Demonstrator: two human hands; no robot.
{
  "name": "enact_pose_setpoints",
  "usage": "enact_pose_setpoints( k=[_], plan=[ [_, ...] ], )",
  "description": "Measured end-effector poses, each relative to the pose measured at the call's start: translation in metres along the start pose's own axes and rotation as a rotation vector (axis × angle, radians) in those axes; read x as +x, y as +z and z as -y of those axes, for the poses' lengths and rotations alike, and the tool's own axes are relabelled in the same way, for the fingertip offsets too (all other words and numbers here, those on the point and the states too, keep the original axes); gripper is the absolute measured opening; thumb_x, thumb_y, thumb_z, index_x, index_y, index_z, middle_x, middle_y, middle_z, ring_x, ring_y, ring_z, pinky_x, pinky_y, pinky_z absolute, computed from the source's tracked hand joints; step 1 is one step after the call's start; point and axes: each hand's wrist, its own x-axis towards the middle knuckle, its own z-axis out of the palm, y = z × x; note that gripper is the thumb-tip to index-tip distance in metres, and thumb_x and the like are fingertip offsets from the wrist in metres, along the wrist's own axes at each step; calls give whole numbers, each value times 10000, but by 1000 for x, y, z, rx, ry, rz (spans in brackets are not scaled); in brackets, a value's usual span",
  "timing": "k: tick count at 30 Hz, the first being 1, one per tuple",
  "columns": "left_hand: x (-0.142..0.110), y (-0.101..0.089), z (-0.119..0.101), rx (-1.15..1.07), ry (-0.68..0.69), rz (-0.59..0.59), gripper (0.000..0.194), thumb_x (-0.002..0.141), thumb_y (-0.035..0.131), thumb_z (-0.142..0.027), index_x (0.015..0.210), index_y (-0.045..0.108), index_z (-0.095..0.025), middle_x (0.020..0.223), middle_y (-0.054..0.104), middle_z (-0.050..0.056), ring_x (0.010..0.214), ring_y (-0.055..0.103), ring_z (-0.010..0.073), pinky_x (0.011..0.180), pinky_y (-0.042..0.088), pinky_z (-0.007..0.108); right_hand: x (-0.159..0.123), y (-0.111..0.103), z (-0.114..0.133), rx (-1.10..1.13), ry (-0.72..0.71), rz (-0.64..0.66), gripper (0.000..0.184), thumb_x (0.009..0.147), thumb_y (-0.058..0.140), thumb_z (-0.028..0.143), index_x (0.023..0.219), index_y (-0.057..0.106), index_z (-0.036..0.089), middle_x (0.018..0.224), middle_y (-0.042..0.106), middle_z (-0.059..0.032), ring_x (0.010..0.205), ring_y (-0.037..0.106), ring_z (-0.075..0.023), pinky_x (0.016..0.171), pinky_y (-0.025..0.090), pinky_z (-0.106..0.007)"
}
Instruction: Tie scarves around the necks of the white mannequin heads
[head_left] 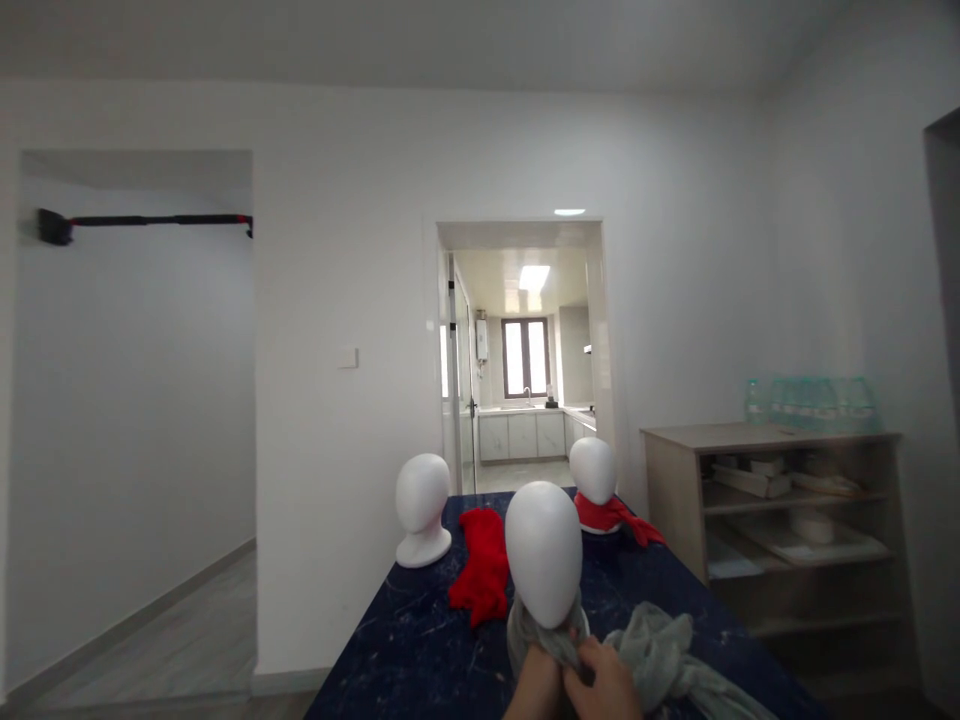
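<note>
The right hand (600, 682) is nearly closed, with its fingers bent and pressing on the grey scarf (651, 645) at the neck of the front head (544, 555). The left hand (538, 682) is just beside it, to its left, and reaches to the same scarf; its fingers are mostly hidden, so I cannot tell how far they are open. The grey scarf goes around the neck, directly in front of both hands, and a loose, crumpled part lies to the right of the right hand on the dark blue table (420, 640). Ahead and to the left of the hands lies a red cloth (482, 565), and farther beyond it stands the left head (422, 505), white and bare. Ahead and slightly right, farther from the hands, the back head (593, 470) stands upright with a red scarf (611, 515) around its base. Well apart on the right is a shelf unit (675, 490) with bottles (814, 402) on top.
</note>
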Motion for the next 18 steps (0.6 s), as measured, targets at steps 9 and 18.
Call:
enact_pose_setpoints(
  k=[9, 18],
  plan=[
    [33, -3, 55, -599, -44, -495, 282, 427, 749, -272, 581, 512, -267, 587, 610, 80, 811, 737, 378, 735, 568, 482, 19, -38, -26, -337, 45, -45, 76, 778, 644, 211, 742, 655, 277, 835, 784, -87, 920, 736, -357, 826, 431, -433],
    [4, -35, 7, -821, -366, -206, 141, 818, 664, -81, 701, 611, -140, 514, 563, -15, 451, 565, 94, 610, 514, 210, 43, -51, -9, -636, -73, 88, 261, 980, 529, 156, 1170, 702, 203, 1170, 765, -118, 1164, 663, -305, 928, 405, -369]
  ],
)
